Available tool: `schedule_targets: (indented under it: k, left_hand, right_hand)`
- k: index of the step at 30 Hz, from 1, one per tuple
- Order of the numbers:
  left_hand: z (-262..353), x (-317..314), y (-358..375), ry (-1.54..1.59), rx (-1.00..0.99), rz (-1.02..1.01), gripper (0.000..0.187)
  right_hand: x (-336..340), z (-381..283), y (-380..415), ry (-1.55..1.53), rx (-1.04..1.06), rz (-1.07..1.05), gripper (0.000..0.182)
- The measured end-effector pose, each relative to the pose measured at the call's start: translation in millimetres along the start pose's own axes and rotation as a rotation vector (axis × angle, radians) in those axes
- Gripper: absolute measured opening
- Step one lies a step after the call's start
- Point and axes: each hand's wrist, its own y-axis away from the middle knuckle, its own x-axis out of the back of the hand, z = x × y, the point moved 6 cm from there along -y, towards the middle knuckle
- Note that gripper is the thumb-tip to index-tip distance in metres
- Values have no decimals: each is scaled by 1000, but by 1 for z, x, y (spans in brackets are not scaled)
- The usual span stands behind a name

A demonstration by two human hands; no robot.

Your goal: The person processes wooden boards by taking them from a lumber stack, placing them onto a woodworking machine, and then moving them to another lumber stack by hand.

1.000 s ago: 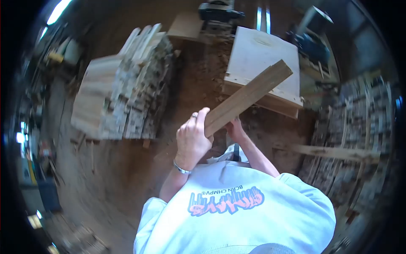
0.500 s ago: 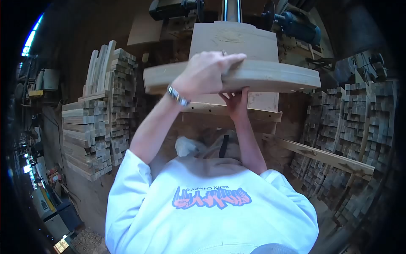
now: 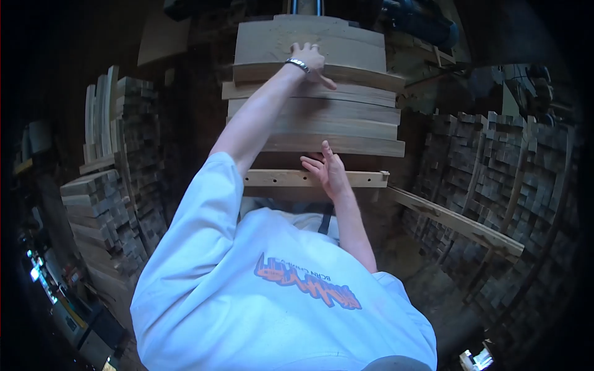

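Several pale wooden boards lie side by side in front of me, their edges running left to right. Over their far part reaches my left hand, a metal-band watch at its wrist, with fingers spread and the thumb pointing back toward me. It rests on or just above the wood by a wider flat panel. My right hand is at the near side of the boards, palm turned up and fingers apart, holding nothing. Just beneath it runs a wooden rail with holes.
Stacked wooden strips stand on the left, and tall stacks of small blocks on the right. A long wooden beam slants out at the right. Dark motors and two metal rods sit at the far end.
The thick board bundle that both hands gripped now lies as separate boards across the support. My left hand has moved farther away; my right hand has let go. The view has also shifted.
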Motion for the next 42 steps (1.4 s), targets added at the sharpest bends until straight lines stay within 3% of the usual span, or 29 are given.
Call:
schedule_targets:
  k: [1, 2, 4, 5, 6, 7, 8, 9, 10, 12, 14, 15, 17, 22, 24, 25, 26, 28, 30, 32, 38, 42]
  left_hand:
    - [4, -16, -10, 67, -46, -2, 82]
    - [7, -32, -4, 86, -29, -29, 82]
    - [9, -28, 31, 294, -45, 472, 69]
    - [2, -15, 74, 356, -49, 707, 48]
    - [-14, -22, 111, 444, 7, 828, 38]
    - [-33, -28, 149, 530, 62, 956, 30]
    - [-48, -33, 193, 429, 274, 1006, 19]
    - [-65, -60, 227, 381, 466, 987, 12]
    - [-80, -91, 253, 475, 595, 957, 12]
    - [-93, -148, 276, 941, 848, 611, 22]
    - [-95, -177, 280, 1078, 737, 601, 29]
    - [-97, -176, 284, 1079, 746, 598, 29]
    - [-100, -185, 294, 1381, 892, 556, 34]
    - [-109, -186, 308, 1515, 833, 591, 35]
    - [-108, -179, 310, 1482, 985, 264, 34]
    - [-109, -184, 310, 1479, 988, 261, 34]
    - [-113, -189, 304, 1462, 937, 297, 33]
    - [-110, -198, 295, 1442, 871, 335, 32]
    - [-107, -196, 292, 1443, 817, 519, 31]
    - [-104, -197, 297, 1428, 816, 506, 30]
    - [-96, -205, 316, 1495, 802, 491, 28]
    - [-96, -202, 317, 1517, 781, 520, 28]
  right_hand:
    - [1, -10, 9, 66, -48, -30, 88]
    - [6, -26, 19, 297, -133, -67, 74]
    - [26, -73, 44, 899, 55, 36, 34]
    - [43, -107, 54, 938, 322, 151, 27]
    - [68, -131, 57, 755, 553, 246, 30]
    - [97, -157, 63, 1015, 551, 569, 35]
    - [122, -171, 61, 1273, 674, 808, 46]
    - [160, -168, 39, 1471, 655, 897, 57]
    - [185, -161, 17, 1404, 559, 773, 63]
    - [164, -150, 10, 1192, 425, 588, 60]
    - [161, -143, 10, 1143, 424, 502, 56]
    - [159, -141, 9, 1092, 434, 430, 52]
    - [160, -133, 13, 1040, 493, 349, 49]
    - [173, -125, 15, 856, 542, 152, 43]
    - [180, -130, 20, 906, 291, 380, 42]
    - [176, -134, 18, 1021, 144, 508, 46]
    - [180, -131, 8, 1017, 143, 509, 46]
    - [164, -149, 0, 1444, 624, 553, 51]
    - [172, -149, -7, 1328, 580, 574, 50]
    - [191, -135, -20, 1110, 281, 407, 47]
    - [186, -123, -4, 806, 261, 239, 41]
    - [185, -126, -2, 949, 232, 257, 40]
